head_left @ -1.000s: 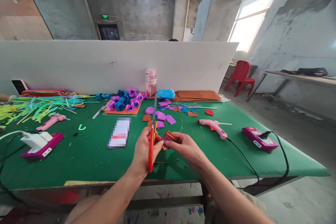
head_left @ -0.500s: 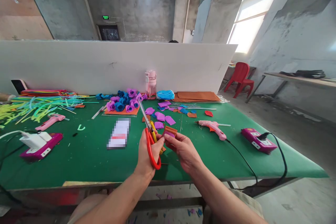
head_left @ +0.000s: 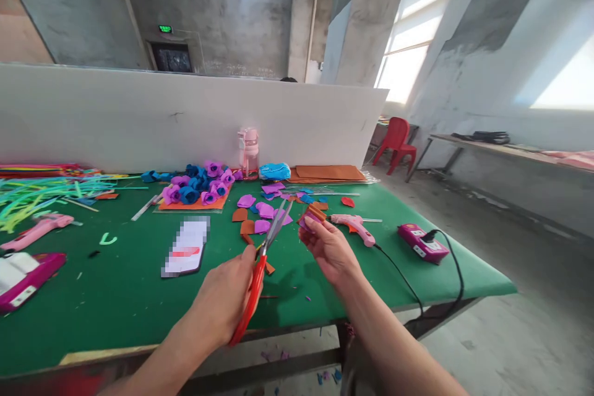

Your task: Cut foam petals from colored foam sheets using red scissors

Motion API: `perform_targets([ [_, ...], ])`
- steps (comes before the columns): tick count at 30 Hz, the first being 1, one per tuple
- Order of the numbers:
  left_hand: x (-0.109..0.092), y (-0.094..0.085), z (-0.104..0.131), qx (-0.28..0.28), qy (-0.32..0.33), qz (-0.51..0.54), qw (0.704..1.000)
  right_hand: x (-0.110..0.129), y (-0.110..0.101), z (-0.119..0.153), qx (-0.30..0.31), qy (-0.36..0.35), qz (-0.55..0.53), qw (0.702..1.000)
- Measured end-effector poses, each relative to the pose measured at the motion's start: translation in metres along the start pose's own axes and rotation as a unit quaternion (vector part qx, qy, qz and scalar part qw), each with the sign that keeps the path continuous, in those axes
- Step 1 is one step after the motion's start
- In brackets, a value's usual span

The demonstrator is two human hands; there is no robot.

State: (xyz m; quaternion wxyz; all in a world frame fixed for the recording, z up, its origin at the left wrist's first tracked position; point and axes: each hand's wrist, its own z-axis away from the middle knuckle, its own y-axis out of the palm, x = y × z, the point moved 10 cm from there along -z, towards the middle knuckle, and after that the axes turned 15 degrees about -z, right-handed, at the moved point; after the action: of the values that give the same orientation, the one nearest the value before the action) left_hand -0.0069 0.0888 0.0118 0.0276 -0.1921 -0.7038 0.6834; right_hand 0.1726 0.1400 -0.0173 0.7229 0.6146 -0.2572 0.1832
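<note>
Left hand (head_left: pixel 227 289) on scissors (head_left: pixel 253 289), right hand (head_left: pixel 330 252) on folded pieces (head_left: pixel 316 213)

In the head view, the left hand is wrapped around the red handles of the scissors, whose blades point forward and slightly right, a little parted, above the green table (head_left: pixel 139 306). The right hand pinches the brown and purple folded pieces between thumb and fingers. These pieces are held up off the table, to the right of the scissors' blades and apart from them.

Beyond the blades lie loose purple petals (head_left: pixel 245 201) and brown petals (head_left: pixel 240 215), several close together. A pink glue gun (head_left: pixel 352 223) rests just beyond the right hand, its cord running toward the table's near edge; a magenta power strip (head_left: pixel 417 241) sits farther right. Left of the scissors is a phone (head_left: pixel 188 244) with a blurred screen. Behind it, purple and blue paper flowers (head_left: pixel 199 184) are heaped on an orange sheet (head_left: pixel 204 206). At the back, a pink bottle (head_left: pixel 249 151) stands upright before a white panel (head_left: pixel 185 114), beside a blue packet (head_left: pixel 274 171) and brown sheets (head_left: pixel 329 173).
</note>
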Motion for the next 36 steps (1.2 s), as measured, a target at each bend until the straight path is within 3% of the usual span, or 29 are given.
perform_targets([
  [4, -0.008, 0.009, 0.003, 0.024, 0.061, -0.139, 0.988, -0.001, 0.001, -0.002, -0.002, -0.003, -0.015, 1.0],
  [9, -0.012, 0.016, 0.005, 0.077, 0.059, -0.197, 0.976, -0.008, 0.004, -0.001, 0.017, 0.005, -0.02, 1.0],
  [18, -0.017, 0.018, 0.001, 0.059, 0.077, -0.2, 0.975, -0.02, 0.015, 0.005, 0.068, 0.044, -0.005, 0.997],
  [36, -0.025, 0.009, 0.0, 0.068, 0.065, -0.177, 0.98, -0.018, 0.018, 0.008, 0.084, 0.019, 0.018, 0.996],
])
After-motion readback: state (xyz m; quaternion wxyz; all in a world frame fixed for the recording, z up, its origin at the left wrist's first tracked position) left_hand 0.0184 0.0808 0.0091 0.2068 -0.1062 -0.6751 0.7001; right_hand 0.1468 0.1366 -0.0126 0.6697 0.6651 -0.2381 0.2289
